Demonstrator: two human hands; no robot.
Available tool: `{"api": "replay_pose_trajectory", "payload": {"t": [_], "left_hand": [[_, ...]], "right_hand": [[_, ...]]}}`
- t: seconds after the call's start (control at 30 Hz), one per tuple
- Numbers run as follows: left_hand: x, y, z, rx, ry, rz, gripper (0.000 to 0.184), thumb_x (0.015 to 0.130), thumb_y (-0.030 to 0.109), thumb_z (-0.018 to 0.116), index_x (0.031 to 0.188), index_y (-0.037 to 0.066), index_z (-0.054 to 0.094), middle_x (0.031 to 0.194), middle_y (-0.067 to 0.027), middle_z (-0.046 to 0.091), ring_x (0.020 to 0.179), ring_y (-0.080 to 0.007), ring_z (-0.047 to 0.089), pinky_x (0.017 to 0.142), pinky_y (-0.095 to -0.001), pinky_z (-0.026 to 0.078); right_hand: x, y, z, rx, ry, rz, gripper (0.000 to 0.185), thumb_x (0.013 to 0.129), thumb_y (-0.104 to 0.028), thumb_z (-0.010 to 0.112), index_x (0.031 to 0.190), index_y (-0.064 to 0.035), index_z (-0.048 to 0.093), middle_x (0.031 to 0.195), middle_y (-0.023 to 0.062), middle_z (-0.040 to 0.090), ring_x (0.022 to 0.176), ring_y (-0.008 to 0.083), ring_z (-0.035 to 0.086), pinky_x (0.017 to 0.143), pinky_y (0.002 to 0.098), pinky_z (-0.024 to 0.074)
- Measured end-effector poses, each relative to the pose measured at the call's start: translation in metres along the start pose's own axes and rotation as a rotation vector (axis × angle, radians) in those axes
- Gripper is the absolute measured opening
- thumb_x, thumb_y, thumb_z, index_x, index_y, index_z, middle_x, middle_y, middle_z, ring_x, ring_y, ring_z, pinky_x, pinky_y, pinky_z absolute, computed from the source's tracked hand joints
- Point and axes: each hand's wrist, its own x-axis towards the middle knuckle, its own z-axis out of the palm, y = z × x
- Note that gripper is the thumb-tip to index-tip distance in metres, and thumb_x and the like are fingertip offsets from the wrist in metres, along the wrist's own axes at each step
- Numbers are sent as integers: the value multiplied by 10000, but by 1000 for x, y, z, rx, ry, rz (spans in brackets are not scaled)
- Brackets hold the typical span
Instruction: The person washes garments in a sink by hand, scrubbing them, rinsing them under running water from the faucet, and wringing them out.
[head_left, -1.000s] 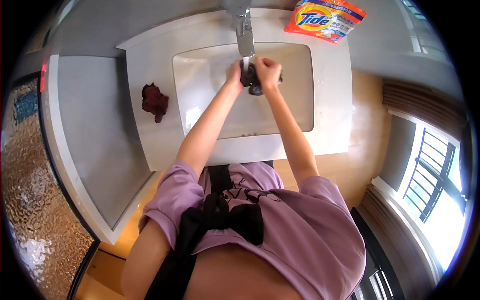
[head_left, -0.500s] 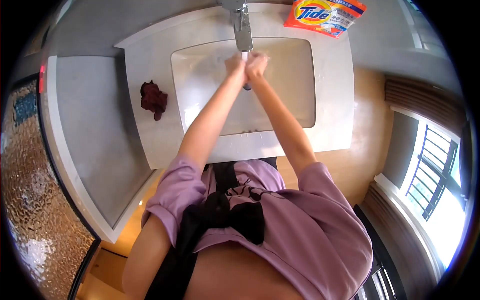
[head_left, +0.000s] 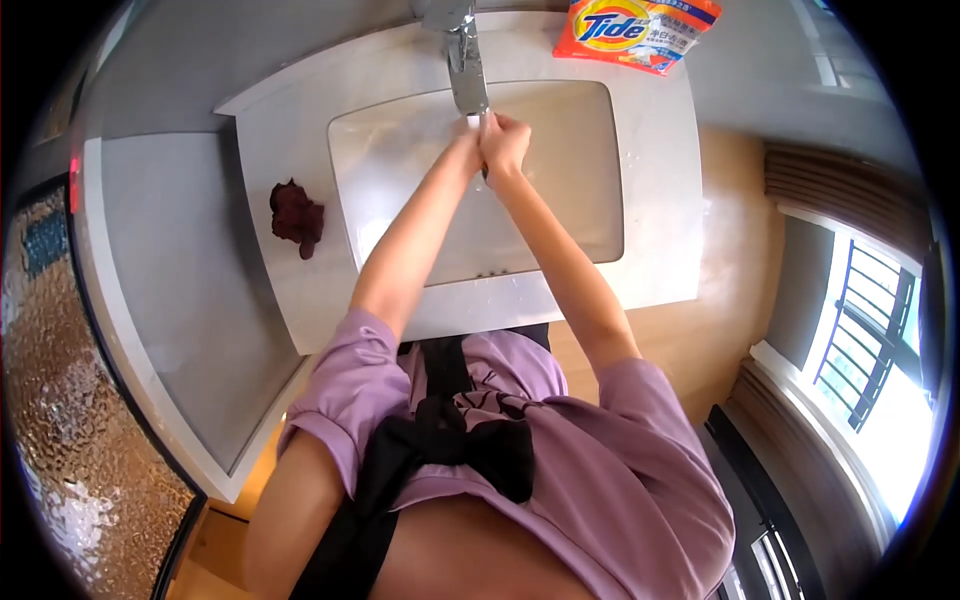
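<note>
My left hand (head_left: 466, 146) and my right hand (head_left: 505, 143) are pressed together under the running faucet (head_left: 467, 80), over the white sink (head_left: 560, 200). Between them is a dark cloth, mostly hidden, with only a small dark bit (head_left: 485, 172) showing below the palms. The fingers of my right hand are curled closed. Those of my left hand are largely hidden behind the wrist and the faucet's stream. A crumpled dark red cloth (head_left: 297, 218) lies on the counter to the left of the sink.
An orange Tide bag (head_left: 635, 32) lies at the counter's back right. The white counter (head_left: 660, 190) surrounds the sink. A grey recessed panel is at the left, beside textured glass. At the right are a barred window and brown curtains.
The hands have come together around the dark cloth, which showed much more one second ago. Fingers that were blurred half a second ago are now curled on the right. The view has shifted slightly.
</note>
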Motion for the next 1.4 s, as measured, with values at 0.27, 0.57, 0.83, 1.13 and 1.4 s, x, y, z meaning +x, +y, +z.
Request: {"api": "replay_pose_trajectory", "payload": {"t": [0.27, 0.57, 0.83, 1.13, 1.4], "left_hand": [[-51, 17, 22, -136, 86, 157, 243, 784, 295, 476, 783, 60, 540, 745, -83, 585, 684, -217, 583, 614, -372, 486], [-92, 48, -41, 1122, -121, -205, 538, 652, 399, 728, 1009, 26, 574, 915, -46, 595, 836, -123, 545, 710, -239, 424], [-78, 27, -89, 338, -197, -236, 468, 806, 444, 518, 1117, 95, 533, 1139, -34, 526, 923, -120, 543, 788, -259, 430], [-51, -31, -69, -161, -191, -42, 479, 799, 568, 413, 934, 133, 559, 805, -3, 590, 709, -132, 559, 583, -264, 440], [-73, -3, 30, -487, 59, 171, 220, 875, 289, 368, 917, 135, 520, 854, 2, 548, 749, -122, 537, 610, -267, 443]], "right_hand": [[7, -3, 2, -143, -48, -95, 341, 684, -357, 595, 737, -27, 663, 722, 185, 621, 742, 305, 620, 708, 362, 465], [81, 19, -76, -603, -957, -1, 772, 544, -524, 752, 1038, 32, 547, 860, 100, 584, 833, 170, 550, 729, 259, 429], [71, 31, -71, -112, -1071, 194, 465, 702, -494, 654, 862, -61, 599, 745, -14, 538, 673, 64, 493, 564, 208, 389], [16, 45, -22, 200, -411, -217, 308, 686, -304, 699, 733, -25, 577, 633, 19, 543, 585, 65, 487, 507, 224, 401], [5, -21, 0, -467, -97, -453, 156, 665, -241, 577, 707, -100, 629, 669, 176, 595, 685, 353, 585, 623, 422, 471]]}}
